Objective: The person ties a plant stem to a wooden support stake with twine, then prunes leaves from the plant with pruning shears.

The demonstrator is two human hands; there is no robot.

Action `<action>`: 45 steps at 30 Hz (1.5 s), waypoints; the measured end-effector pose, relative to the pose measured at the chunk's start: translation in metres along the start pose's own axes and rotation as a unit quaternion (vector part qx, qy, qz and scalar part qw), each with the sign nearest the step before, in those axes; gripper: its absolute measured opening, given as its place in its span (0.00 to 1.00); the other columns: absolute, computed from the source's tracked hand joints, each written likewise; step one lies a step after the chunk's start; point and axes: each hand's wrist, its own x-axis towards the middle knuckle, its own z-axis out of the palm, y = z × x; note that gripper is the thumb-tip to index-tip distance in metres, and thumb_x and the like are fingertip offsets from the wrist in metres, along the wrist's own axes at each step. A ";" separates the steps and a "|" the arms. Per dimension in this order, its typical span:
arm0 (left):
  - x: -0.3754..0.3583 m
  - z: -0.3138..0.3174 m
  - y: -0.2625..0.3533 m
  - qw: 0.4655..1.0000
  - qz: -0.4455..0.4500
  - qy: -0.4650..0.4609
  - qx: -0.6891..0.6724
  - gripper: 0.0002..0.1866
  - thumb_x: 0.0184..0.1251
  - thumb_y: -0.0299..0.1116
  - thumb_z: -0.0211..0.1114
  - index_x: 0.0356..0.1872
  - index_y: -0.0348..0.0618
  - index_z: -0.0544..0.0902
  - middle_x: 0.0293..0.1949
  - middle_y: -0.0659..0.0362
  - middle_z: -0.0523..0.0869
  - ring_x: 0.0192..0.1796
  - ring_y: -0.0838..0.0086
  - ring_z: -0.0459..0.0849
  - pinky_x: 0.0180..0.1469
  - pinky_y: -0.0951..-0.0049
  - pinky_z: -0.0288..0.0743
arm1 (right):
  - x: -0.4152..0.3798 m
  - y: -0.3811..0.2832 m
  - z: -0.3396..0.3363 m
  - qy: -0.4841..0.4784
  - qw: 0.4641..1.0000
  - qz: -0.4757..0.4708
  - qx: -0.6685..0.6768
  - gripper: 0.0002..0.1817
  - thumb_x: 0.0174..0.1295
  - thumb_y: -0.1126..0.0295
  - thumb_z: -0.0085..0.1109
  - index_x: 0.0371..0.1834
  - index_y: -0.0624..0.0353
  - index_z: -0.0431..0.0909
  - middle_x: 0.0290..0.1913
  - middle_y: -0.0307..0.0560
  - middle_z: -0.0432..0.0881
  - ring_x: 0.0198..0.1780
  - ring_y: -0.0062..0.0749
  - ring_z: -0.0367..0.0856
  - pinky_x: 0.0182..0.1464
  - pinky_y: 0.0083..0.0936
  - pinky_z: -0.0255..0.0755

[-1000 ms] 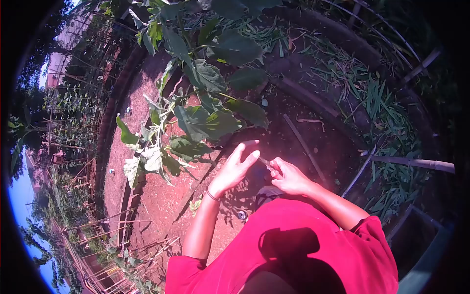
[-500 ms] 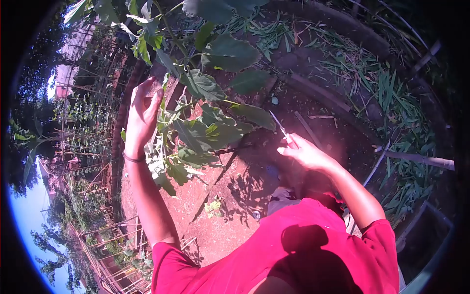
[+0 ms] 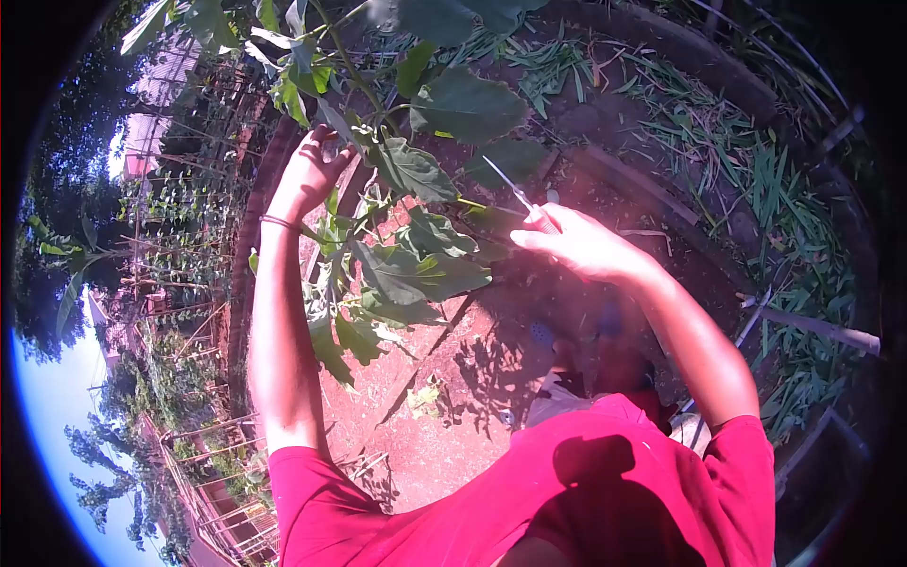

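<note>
Soil [image 3: 378, 444] underfoot, reddish and sunlit at centre, dark in shade to the right. Trellis [image 3: 175, 227] of sticks with climbing greenery along the left edge. Leafy plant [image 3: 425, 274] stands upper centre, broad leaves, some sunlit, some shaded, between and beyond the two hands. Red shirt [image 3: 652, 444] fills the lower part, a dark head-shaped shadow on its front. Cut grass [image 3: 784, 227] strewn over the right side; plank [image 3: 633, 181] lying in the shade nearby, pole [image 3: 820, 329] at the right edge. Left hand [image 3: 316, 175] reaches up to the plant's left side, fingers curved, thumb apart from them with a gap, near the leaves; can't tell if it touches any. Right hand [image 3: 586, 246] is closed around the handle of a slim metal blade [image 3: 506, 180], tip angled up-left toward the plant, overlapping a shaded leaf in view; contact unclear. Fallen leaf [image 3: 425, 399], pale green, on the soil below the plant. Thin dark band [image 3: 282, 223] around the left wrist.
</note>
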 end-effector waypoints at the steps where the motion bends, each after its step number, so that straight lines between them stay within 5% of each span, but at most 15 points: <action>1: 0.001 -0.001 0.001 0.999 -0.032 -0.002 -0.002 0.26 0.67 0.41 0.70 0.61 0.38 0.77 0.57 0.43 0.84 0.59 0.53 0.84 0.60 0.61 0.78 | 0.004 0.005 0.001 0.050 0.995 -0.076 -0.046 0.29 0.65 0.37 0.61 0.34 0.54 0.69 0.32 0.37 0.70 0.27 0.18 0.69 0.24 0.24 0.65; 10: 0.004 -0.005 -0.001 0.996 -0.065 -0.034 -0.041 0.27 0.68 0.43 0.69 0.62 0.38 0.76 0.56 0.47 0.87 0.59 0.57 0.86 0.59 0.63 0.78 | -0.006 -0.004 -0.006 -0.026 0.998 0.055 0.031 0.26 0.69 0.46 0.62 0.27 0.51 0.60 0.22 0.29 0.60 0.21 0.16 0.58 0.21 0.23 0.58; 21: 0.002 0.005 -0.029 0.993 -0.011 0.000 -0.120 0.22 0.70 0.32 0.68 0.62 0.37 0.77 0.51 0.51 0.88 0.53 0.68 0.86 0.56 0.69 0.77 | 0.020 0.004 0.007 -0.022 0.998 0.037 0.047 0.26 0.68 0.43 0.62 0.29 0.50 0.62 0.23 0.28 0.60 0.19 0.15 0.58 0.19 0.22 0.58; 24: 0.003 0.000 -0.043 0.977 -0.086 -0.127 -0.146 0.23 0.76 0.36 0.66 0.65 0.37 0.75 0.58 0.58 0.85 0.51 0.77 0.83 0.54 0.73 0.77 | 0.024 -0.007 0.006 -0.020 0.998 0.030 0.045 0.26 0.68 0.43 0.62 0.29 0.50 0.61 0.22 0.29 0.61 0.19 0.15 0.59 0.18 0.22 0.58; 27: 0.003 -0.002 -0.054 0.973 0.026 -0.080 -0.215 0.22 0.74 0.34 0.65 0.66 0.42 0.77 0.55 0.55 0.87 0.44 0.77 0.84 0.52 0.74 0.78 | 0.031 -0.013 0.006 -0.042 0.998 0.037 0.042 0.27 0.68 0.42 0.62 0.29 0.49 0.62 0.22 0.30 0.62 0.18 0.15 0.60 0.18 0.22 0.59; 31: 0.003 -0.021 -0.046 0.907 -0.090 -0.117 -0.396 0.25 0.79 0.46 0.60 0.67 0.40 0.76 0.59 0.57 0.84 0.44 0.82 0.81 0.50 0.74 0.78 | 0.035 -0.017 0.008 -0.051 0.997 0.036 0.041 0.26 0.67 0.42 0.63 0.30 0.50 0.63 0.23 0.30 0.64 0.19 0.15 0.62 0.18 0.21 0.60; 37: 0.023 -0.005 -0.064 0.920 -0.088 -0.046 -0.379 0.24 0.79 0.46 0.61 0.67 0.43 0.76 0.54 0.66 0.82 0.40 0.83 0.80 0.48 0.76 0.79 | 0.033 -0.027 0.005 -0.047 0.997 0.041 0.051 0.26 0.67 0.43 0.63 0.31 0.50 0.64 0.26 0.31 0.66 0.20 0.15 0.63 0.19 0.20 0.61; 40: 0.026 -0.002 -0.061 0.861 -0.112 -0.026 -0.496 0.25 0.77 0.42 0.65 0.68 0.42 0.74 0.47 0.66 0.81 0.43 0.81 0.83 0.55 0.70 0.83 | 0.031 -0.030 0.002 -0.051 0.996 0.047 0.063 0.26 0.67 0.43 0.64 0.32 0.51 0.64 0.26 0.31 0.66 0.20 0.15 0.62 0.19 0.20 0.61; 45: 0.040 0.000 -0.063 0.844 -0.132 0.010 -0.520 0.27 0.76 0.43 0.65 0.70 0.43 0.73 0.44 0.67 0.81 0.44 0.80 0.83 0.56 0.69 0.82 | 0.027 -0.033 -0.003 -0.031 0.996 0.052 0.062 0.25 0.67 0.44 0.64 0.32 0.51 0.65 0.26 0.30 0.65 0.21 0.14 0.60 0.19 0.20 0.59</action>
